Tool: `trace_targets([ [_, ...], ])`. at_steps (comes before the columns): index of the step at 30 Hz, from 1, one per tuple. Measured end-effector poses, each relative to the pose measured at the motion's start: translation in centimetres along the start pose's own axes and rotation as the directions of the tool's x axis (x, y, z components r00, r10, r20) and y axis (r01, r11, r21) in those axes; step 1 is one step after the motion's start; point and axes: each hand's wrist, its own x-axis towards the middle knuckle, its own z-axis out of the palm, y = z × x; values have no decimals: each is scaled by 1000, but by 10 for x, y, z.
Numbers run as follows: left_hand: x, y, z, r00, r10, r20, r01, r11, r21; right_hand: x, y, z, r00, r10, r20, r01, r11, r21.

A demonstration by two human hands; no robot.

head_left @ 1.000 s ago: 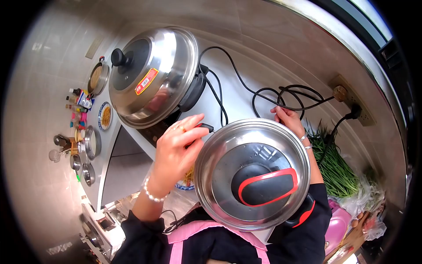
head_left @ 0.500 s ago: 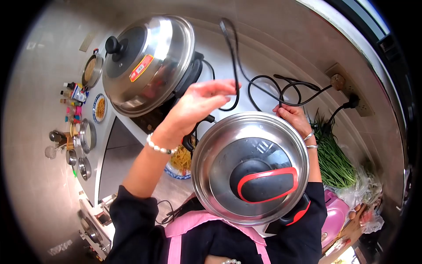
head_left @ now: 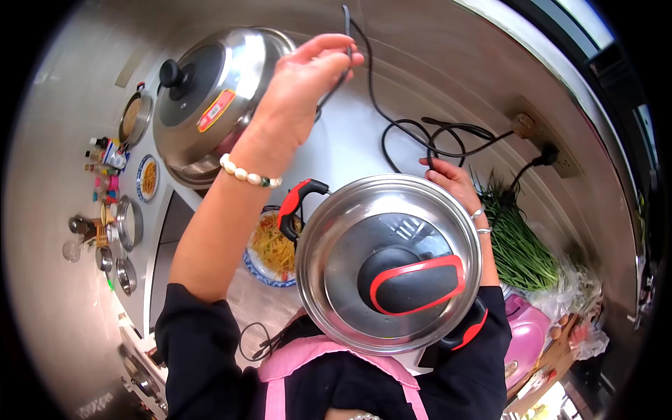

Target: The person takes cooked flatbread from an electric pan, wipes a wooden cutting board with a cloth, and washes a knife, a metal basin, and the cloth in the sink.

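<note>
My left hand (head_left: 311, 80) is raised in front of the large domed steel lid (head_left: 241, 84), its fingers closed round a black power cord (head_left: 374, 98). Lower on the right, my right hand (head_left: 455, 183) pinches a loop of the same cord behind the rim of a pot. That steel pot (head_left: 451, 322) stands close to my body and has red-and-black side handles. Its glass lid (head_left: 413, 238) carries a black knob with a red edge. Part of my right hand is hidden by the pot.
Two plugs sit in the wall socket strip (head_left: 560, 157). Green stalks (head_left: 521, 248) and a pink appliance (head_left: 525, 336) are at right. A plate of shredded food (head_left: 273, 252) lies left of the pot; bottles (head_left: 105, 154) and steel bowls (head_left: 126, 224) stand far left.
My left hand has risen up and away, lifting the cord, and its fingers have closed on it. My right hand stays by the pot with its loop. The view has shifted slightly.
</note>
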Motion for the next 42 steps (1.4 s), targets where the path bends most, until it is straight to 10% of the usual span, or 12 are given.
trace_targets([
  [6, 30, -7, 11, 998, 58, -8, -56, 990, 129, 8, -2, -2, 999, -37, 32, 45, 957, -286],
  [13, 52, -11, 18, 1000, -30, 9, 31, 990, -136, 31, -13, -9, 935, 41, 351, 204, 749, -631],
  [17, 69, -19, 16, 998, 54, 38, -60, 982, 179, 23, -34, 0, 935, -44, 352, 328, 487, -809],
  [20, 82, -21, 24, 994, -113, 12, 114, 992, -46, 21, -39, 7, 931, -53, 362, 349, 422, -837],
  [22, 94, -31, 22, 988, -95, 119, 57, 956, 287, 22, -34, 6, 904, -101, 416, 425, 330, -843],
  [24, 93, -42, 24, 982, -95, 161, -23, 795, 606, 22, -35, 7, 874, -151, 462, 486, 300, -821],
  [25, 85, -37, 33, 950, -220, 219, -51, 584, 810, 22, -36, 7, 857, -175, 485, 516, 280, -810],
  [26, 67, -45, 47, 972, -5, 234, -232, 114, 966, 23, -33, 5, 853, -222, 471, 521, 325, -789],
  [27, 51, -52, 59, 922, 175, 344, -251, -407, 878, 22, -26, 3, 850, -270, 453, 526, 372, -765],
  [29, 42, -51, 67, 656, 70, 752, -642, -473, 604, 20, -21, 3, 847, -326, 421, 530, 445, -722],
  [33, 35, -104, 67, 735, -312, 603, -676, -264, 688, 17, -11, 0, 840, -368, 397, 540, 509, -670],
  [42, 61, -102, 66, 862, 18, 507, -507, 93, 857, 12, -27, 12, 745, -652, 142, 293, 129, -947],
])
